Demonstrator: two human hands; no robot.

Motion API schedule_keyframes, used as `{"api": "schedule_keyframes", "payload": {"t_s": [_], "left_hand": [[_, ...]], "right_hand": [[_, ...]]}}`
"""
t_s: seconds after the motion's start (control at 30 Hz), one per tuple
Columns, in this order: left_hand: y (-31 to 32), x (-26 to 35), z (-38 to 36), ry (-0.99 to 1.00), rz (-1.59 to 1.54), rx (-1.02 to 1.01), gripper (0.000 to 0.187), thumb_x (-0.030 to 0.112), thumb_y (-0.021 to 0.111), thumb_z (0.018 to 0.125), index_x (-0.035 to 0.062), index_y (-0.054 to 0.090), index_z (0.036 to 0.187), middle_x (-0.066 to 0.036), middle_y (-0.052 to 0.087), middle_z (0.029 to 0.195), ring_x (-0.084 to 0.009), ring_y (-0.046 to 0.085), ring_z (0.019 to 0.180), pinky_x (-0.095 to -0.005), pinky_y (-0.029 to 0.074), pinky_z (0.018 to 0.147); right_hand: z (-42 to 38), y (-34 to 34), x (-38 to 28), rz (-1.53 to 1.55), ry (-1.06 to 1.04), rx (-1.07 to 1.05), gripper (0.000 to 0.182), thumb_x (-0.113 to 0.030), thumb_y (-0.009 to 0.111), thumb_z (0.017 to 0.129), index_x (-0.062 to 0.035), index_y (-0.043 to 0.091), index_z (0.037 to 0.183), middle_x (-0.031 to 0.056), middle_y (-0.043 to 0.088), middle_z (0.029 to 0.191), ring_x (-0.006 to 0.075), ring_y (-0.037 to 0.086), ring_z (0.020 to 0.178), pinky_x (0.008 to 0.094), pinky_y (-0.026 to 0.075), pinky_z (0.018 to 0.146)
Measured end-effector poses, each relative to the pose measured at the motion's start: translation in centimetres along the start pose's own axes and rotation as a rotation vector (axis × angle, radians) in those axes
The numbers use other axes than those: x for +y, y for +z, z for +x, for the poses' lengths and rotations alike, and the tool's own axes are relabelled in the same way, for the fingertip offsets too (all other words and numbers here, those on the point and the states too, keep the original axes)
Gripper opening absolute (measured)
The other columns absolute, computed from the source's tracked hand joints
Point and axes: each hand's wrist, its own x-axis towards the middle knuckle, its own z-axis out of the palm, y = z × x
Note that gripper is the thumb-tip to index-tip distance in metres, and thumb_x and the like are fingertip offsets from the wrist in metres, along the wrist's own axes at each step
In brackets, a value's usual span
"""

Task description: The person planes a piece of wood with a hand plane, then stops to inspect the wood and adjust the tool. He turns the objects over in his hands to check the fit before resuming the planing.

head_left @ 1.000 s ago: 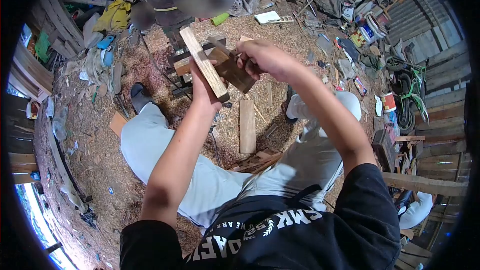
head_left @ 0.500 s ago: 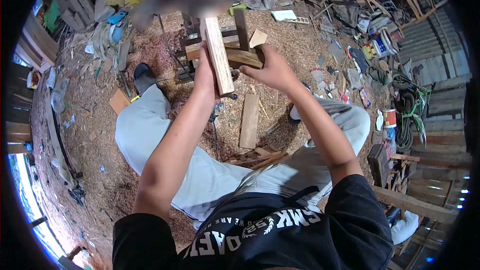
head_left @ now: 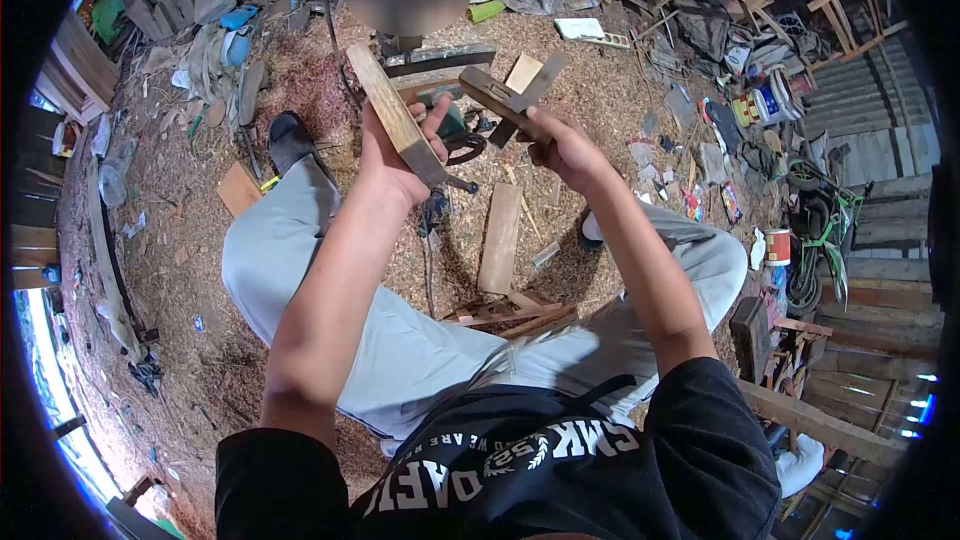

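Note:
My left hand (head_left: 395, 155) grips a squared wooden bar (head_left: 390, 105), pale on its upper face and tilted up to the left. Some of its fingers stick out past the bar's right side. In my right hand (head_left: 570, 150) is a dark wooden tool (head_left: 488, 90) of two crossed pieces, shaped like a marking gauge. Its far end points at the bar, with a gap between them. Below and between the hands, a green and black power tool (head_left: 455, 120) is partly hidden beside a low wooden stand (head_left: 440, 62).
A flat board (head_left: 500, 238) lies on the shavings between my legs, near wood scraps (head_left: 515, 316). A pale wood offcut (head_left: 523, 72) is behind the right hand. A cord (head_left: 333, 35) runs along the left. Buckets (head_left: 765, 100) and a small green bike (head_left: 825, 230) are at right.
The bar has swung its far end to the left. My right hand has moved right and turned the crossed tool, which is now apart from the bar.

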Motion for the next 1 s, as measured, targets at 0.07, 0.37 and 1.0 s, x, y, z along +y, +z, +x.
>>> {"api": "schedule_keyframes", "payload": {"t_s": [0.07, 0.37, 1.0], "left_hand": [[-0.4, -0.3, 0.4, -0.007, -0.009, 0.007, 0.055, 0.055, 0.058, 0.092, 0.0010, 0.064, 0.103, -0.017, 0.067, 0.128, -0.0195, 0.061, 0.061, -0.0357, 0.053, 0.058], [-0.2, 0.2, 0.5, -0.012, -0.108, -0.032, 0.055, 0.054, 0.058, 0.092, 0.0008, 0.067, 0.101, -0.010, 0.072, 0.110, -0.0196, 0.061, 0.066, -0.0352, 0.052, 0.062], [0.0, 0.7, 0.1, -0.040, -0.119, -0.006, 0.056, 0.055, 0.056, 0.094, 0.0015, 0.066, 0.107, -0.008, 0.073, 0.100, -0.0205, 0.060, 0.069, -0.0361, 0.050, 0.065]], "right_hand": [[0.4, 0.2, 0.6, 0.000, -0.042, 0.005, 0.049, -0.043, 0.071, 0.095, -0.0005, 0.063, 0.119, 0.0050, 0.066, 0.091, 0.0107, 0.054, 0.065, 0.0267, 0.046, 0.060], [-0.1, 3.0, 6.9, -0.756, -0.491, 0.463, 0.062, -0.044, 0.080, 0.088, 0.0061, 0.059, 0.118, 0.0194, 0.070, 0.099, 0.0241, 0.067, 0.086, 0.0362, 0.053, 0.077], [2.1, 3.4, 12.6, -0.443, -0.303, 0.241, 0.073, -0.031, 0.081, 0.083, 0.0017, 0.048, 0.140, 0.0223, 0.069, 0.118, 0.0258, 0.070, 0.102, 0.0401, 0.054, 0.092]]}}
